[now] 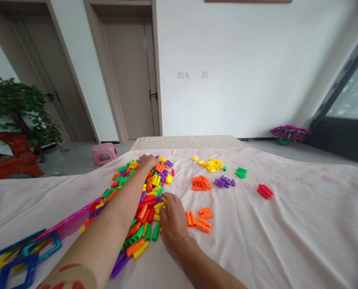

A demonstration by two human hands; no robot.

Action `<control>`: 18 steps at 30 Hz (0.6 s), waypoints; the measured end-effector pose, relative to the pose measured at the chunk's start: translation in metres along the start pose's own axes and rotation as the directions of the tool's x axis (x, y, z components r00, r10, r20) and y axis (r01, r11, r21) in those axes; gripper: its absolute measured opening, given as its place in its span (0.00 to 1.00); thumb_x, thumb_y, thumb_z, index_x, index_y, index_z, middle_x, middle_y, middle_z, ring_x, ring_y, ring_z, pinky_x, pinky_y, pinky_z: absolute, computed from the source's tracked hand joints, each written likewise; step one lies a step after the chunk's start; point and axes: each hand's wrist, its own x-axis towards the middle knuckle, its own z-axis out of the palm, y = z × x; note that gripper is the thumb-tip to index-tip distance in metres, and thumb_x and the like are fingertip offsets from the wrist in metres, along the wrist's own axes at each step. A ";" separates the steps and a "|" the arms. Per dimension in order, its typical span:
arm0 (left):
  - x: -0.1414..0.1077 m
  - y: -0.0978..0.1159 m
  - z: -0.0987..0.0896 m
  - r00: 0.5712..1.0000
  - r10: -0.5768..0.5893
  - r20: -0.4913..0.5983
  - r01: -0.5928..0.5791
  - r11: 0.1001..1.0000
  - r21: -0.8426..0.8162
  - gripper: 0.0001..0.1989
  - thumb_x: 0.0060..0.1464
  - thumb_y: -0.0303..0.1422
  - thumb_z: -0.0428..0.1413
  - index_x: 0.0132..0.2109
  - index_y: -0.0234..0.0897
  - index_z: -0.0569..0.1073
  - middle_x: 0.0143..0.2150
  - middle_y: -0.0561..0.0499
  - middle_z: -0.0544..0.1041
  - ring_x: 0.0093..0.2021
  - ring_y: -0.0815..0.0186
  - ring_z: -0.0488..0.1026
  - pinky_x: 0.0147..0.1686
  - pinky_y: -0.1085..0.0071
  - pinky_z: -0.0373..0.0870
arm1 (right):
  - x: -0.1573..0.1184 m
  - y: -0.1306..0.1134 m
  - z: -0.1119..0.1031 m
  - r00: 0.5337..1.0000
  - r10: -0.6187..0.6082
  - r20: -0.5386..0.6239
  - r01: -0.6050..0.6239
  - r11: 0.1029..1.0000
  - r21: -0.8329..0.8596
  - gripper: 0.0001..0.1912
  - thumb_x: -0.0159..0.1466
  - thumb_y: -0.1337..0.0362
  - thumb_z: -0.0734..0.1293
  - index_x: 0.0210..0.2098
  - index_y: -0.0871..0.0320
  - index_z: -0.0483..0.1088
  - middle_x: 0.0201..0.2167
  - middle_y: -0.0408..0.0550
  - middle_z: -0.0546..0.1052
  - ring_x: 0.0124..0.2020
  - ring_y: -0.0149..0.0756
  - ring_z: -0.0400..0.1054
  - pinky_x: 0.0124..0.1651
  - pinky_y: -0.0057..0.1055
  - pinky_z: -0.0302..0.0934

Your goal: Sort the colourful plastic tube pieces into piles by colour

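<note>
A large mixed heap of plastic tube-shaped building pieces (144, 212) in red, orange, yellow, green and purple lies on the cloth. My left hand (148, 160) reaches across to the heap's far end, its fingers spread downward over the pieces, the tips hard to make out. At the heap's right edge, my right hand (174, 212) rests with thumb and fingers apart, next to yellow pieces. Beside it lie a few orange pieces (202, 224). Farther off are single-colour groups: orange tubes (201, 183), yellow tubes (211, 165), purple tubes (224, 182), green tubes (241, 173) and red tubes (265, 191).
A pink tray edge (73, 214) runs along the heap's left side. Blue and yellow frame-shaped pieces (28, 257) lie at the lower left. The patterned tablecloth (302, 224) has folds. Beyond the table stand a pink stool (104, 154) and a wooden chair (13, 154).
</note>
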 end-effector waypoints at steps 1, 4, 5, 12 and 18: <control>0.003 0.001 0.000 1.000 0.007 0.003 -0.007 1.000 0.003 0.33 0.50 0.52 0.58 0.59 0.38 0.76 0.65 0.29 0.69 0.65 0.34 0.64 0.57 0.42 0.61 | 0.000 0.000 0.000 1.000 -0.001 0.001 0.001 1.000 0.000 0.26 0.59 0.72 0.61 0.57 0.56 0.71 0.56 0.52 0.74 0.58 0.43 0.66 0.62 0.40 0.61; 0.007 0.001 -0.004 0.999 0.050 0.010 -0.050 0.999 0.004 0.33 0.41 0.49 0.65 0.54 0.40 0.79 0.59 0.30 0.75 0.62 0.32 0.67 0.56 0.41 0.62 | 0.001 -0.001 0.000 1.000 -0.004 0.013 0.004 1.000 -0.001 0.26 0.59 0.72 0.61 0.57 0.57 0.71 0.56 0.52 0.75 0.58 0.44 0.66 0.63 0.41 0.60; 0.006 -0.001 -0.005 0.998 0.065 0.008 -0.065 0.998 0.001 0.32 0.40 0.48 0.67 0.53 0.40 0.80 0.57 0.30 0.77 0.61 0.32 0.67 0.56 0.40 0.61 | 0.001 -0.002 0.000 1.000 -0.007 0.017 0.007 1.000 0.000 0.26 0.59 0.73 0.61 0.56 0.57 0.72 0.56 0.52 0.75 0.58 0.44 0.66 0.62 0.41 0.60; -0.003 -0.038 -0.014 0.985 0.161 -0.061 -0.167 0.979 -0.120 0.17 0.41 0.37 0.65 0.41 0.37 0.81 0.48 0.35 0.82 0.55 0.41 0.74 0.53 0.51 0.67 | 0.001 -0.001 -0.001 0.999 -0.029 0.025 0.029 0.999 0.018 0.24 0.59 0.74 0.61 0.51 0.55 0.76 0.56 0.51 0.75 0.57 0.44 0.66 0.62 0.41 0.61; -0.021 -0.082 -0.043 0.954 0.249 -0.169 -0.299 0.851 -0.432 0.15 0.49 0.31 0.55 0.45 0.37 0.77 0.41 0.47 0.83 0.39 0.63 0.80 0.37 0.72 0.74 | 0.002 0.001 -0.001 0.999 -0.050 0.022 0.049 0.999 0.019 0.24 0.58 0.76 0.61 0.48 0.54 0.79 0.55 0.50 0.76 0.57 0.43 0.67 0.61 0.39 0.61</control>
